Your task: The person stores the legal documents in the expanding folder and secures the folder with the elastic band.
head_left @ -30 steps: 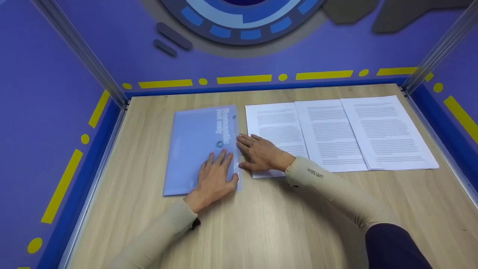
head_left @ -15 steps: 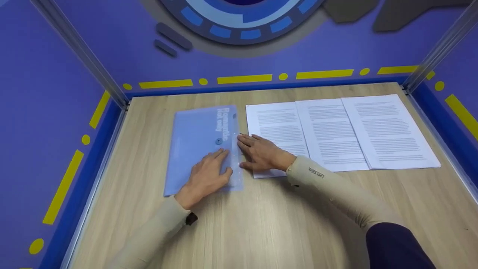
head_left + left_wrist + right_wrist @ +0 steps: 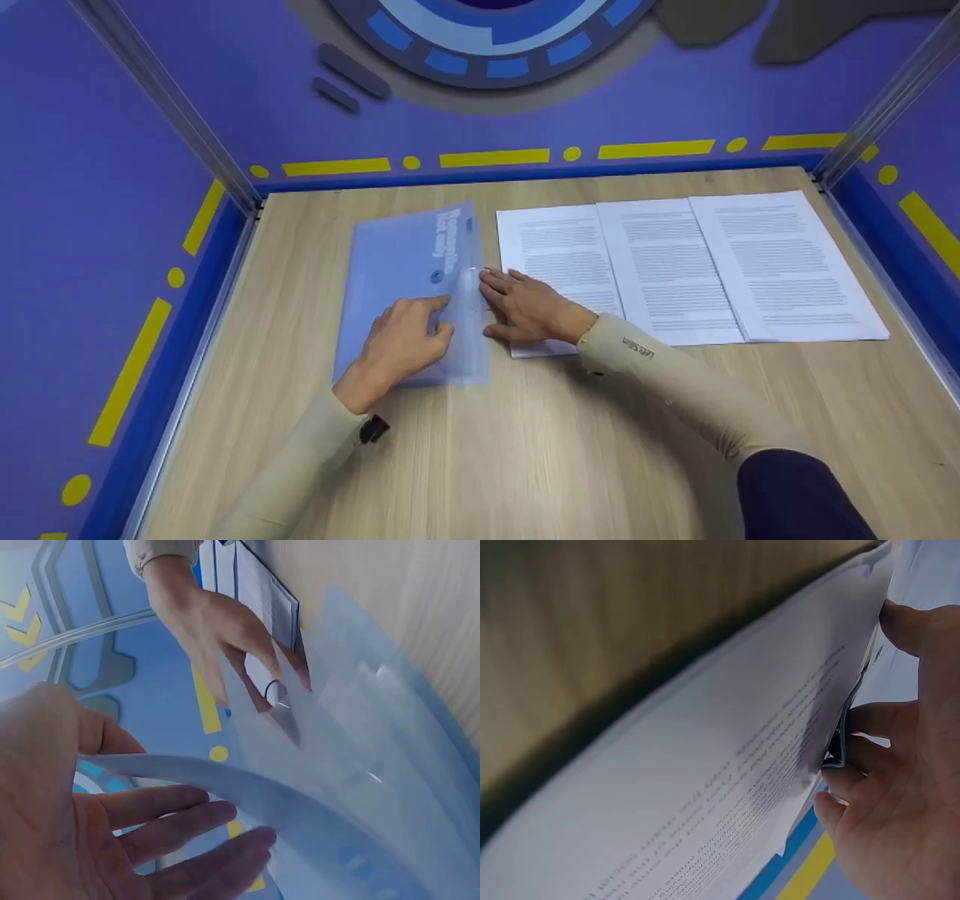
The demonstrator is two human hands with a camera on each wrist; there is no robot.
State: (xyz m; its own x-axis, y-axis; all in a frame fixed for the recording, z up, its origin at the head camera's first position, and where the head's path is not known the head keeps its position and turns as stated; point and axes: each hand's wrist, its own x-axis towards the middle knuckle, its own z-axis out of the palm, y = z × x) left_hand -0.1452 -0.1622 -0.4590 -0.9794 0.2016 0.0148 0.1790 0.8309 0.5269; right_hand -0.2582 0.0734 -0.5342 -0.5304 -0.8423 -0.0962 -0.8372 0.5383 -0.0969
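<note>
A translucent blue plastic document folder (image 3: 394, 251) with white lettering and a button lies on the table. My left hand (image 3: 401, 339) pinches its flap edge between thumb and fingers; in the left wrist view the raised flap (image 3: 262, 799) curves up off the lower sheet. My right hand (image 3: 531, 309) lies flat, fingers straight, with fingertips at the folder's right edge and palm over the nearest paper stack (image 3: 559, 232). A dark clip with a wire loop (image 3: 838, 746) sits at that stack's edge, beside the right fingers.
Two more printed paper stacks, a middle one (image 3: 664, 262) and a right one (image 3: 780, 262), lie overlapping to the right on the wooden table (image 3: 540, 457). Blue panels with yellow marks (image 3: 495, 157) wall in the back and both sides.
My left hand has gone from lying spread on the folder to pinching the flap, moving slightly left and lifting it. The right hand has stayed in place.
</note>
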